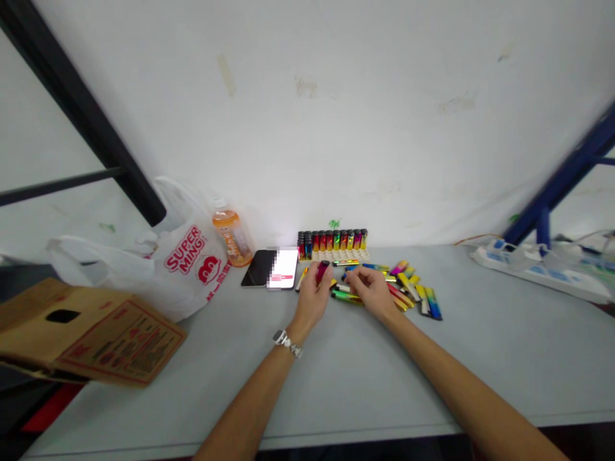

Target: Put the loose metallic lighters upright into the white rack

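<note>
- I am watching through the head view and using the pale rack (pixel 356 255) as my landmark; upright lighters (pixel 336 241) are filling its back, while a bare strip is showing along its front.
- In front of the rack's left half, the left hand (pixel 312 296) is holding a dark red lighter (pixel 322 271); its fingers are curling closed around the body, leaving the dark end exposed.
- In front of the rack's right end, the right hand (pixel 373 289) is bringing thumb and fingertips almost together by a blue lighter (pixel 346 276); I cannot tell whether they are gripping it.
- Loose lighters (pixel 423 298) are lying in front of the rack and beyond its right end, some overlapping.
- For clean handling, I am favouring a light pinch along one lighter's sides, lifting clear of its neighbours.
- I am also wanting the left knuckles clear of the bright-screened device (pixel 291 261), which is lying just left of the rack.
</note>
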Demonstrator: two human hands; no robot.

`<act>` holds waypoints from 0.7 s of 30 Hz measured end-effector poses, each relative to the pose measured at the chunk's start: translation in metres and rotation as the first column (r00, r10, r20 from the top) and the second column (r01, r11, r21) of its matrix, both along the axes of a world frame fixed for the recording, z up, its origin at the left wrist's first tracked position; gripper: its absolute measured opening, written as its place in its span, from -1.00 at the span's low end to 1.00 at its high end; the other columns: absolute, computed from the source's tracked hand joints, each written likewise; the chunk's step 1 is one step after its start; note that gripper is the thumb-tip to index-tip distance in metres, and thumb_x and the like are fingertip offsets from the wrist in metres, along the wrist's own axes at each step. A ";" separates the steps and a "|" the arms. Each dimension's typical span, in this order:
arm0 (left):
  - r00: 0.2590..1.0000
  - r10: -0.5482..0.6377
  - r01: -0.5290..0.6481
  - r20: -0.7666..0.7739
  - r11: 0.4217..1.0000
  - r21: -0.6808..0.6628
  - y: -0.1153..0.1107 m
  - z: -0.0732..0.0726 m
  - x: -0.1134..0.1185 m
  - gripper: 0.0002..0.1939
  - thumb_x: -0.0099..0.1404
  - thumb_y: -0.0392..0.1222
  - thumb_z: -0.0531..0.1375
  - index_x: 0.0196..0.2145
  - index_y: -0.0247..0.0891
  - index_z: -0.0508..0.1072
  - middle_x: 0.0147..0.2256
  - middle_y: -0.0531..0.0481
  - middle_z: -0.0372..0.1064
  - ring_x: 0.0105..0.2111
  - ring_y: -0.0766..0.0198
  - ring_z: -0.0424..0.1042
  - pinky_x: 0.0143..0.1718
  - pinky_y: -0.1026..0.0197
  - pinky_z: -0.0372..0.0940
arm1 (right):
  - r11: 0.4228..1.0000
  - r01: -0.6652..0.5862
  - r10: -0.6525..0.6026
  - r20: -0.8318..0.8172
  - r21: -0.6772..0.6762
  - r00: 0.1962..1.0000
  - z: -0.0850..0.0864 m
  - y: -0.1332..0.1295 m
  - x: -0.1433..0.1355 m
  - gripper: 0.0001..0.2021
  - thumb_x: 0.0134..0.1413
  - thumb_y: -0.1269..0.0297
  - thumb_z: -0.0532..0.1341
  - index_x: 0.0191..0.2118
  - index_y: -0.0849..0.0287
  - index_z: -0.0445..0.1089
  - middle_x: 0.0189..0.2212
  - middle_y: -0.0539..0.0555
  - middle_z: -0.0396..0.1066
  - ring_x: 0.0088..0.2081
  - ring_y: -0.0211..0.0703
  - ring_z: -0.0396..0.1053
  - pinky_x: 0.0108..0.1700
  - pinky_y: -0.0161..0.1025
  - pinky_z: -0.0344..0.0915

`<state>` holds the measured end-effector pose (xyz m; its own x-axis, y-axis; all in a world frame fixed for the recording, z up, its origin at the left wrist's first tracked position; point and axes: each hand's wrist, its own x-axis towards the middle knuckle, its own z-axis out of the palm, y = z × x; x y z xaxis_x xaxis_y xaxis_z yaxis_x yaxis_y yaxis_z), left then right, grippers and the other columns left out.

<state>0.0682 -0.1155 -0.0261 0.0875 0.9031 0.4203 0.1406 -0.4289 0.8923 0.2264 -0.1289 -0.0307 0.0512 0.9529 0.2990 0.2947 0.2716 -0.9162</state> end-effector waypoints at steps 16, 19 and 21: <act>0.966 0.183 -0.191 -0.182 0.981 -0.029 0.000 -0.001 0.004 -0.62 0.21 -0.03 0.07 -0.68 -0.23 0.19 -0.69 0.13 0.08 -0.60 0.37 0.09 -0.53 0.25 -0.05 | 0.999 -0.016 0.011 0.097 0.046 0.995 -0.013 0.005 0.000 -0.61 0.17 -0.02 0.11 -0.47 0.21 0.38 -0.68 -0.08 0.18 -0.61 -0.30 0.10 -0.53 -0.34 0.05; 0.966 0.168 -0.175 -0.196 0.984 -0.019 -0.002 0.000 0.006 -0.63 0.21 -0.04 0.06 -0.67 -0.23 0.21 -0.68 0.12 0.09 -0.60 0.36 0.09 -0.52 0.25 -0.05 | 0.998 -0.026 0.021 0.097 0.050 0.995 -0.013 0.004 0.000 -0.60 0.18 -0.02 0.11 -0.48 0.21 0.38 -0.68 -0.07 0.19 -0.60 -0.30 0.11 -0.53 -0.34 0.05; 0.966 0.166 -0.174 -0.200 0.985 -0.021 -0.003 0.000 0.006 -0.64 0.21 -0.03 0.06 -0.67 -0.23 0.21 -0.68 0.12 0.09 -0.60 0.36 0.09 -0.52 0.25 -0.05 | 0.998 -0.029 0.025 0.095 0.049 0.995 -0.013 0.004 -0.001 -0.60 0.18 -0.02 0.11 -0.48 0.21 0.37 -0.67 -0.07 0.19 -0.60 -0.30 0.11 -0.53 -0.34 0.05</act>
<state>0.0741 -0.1180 -0.0257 0.0087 0.9270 0.3751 0.3829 -0.3496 0.8551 0.2258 -0.1247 -0.0433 -0.0052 0.9371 0.3491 0.3712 0.3260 -0.8695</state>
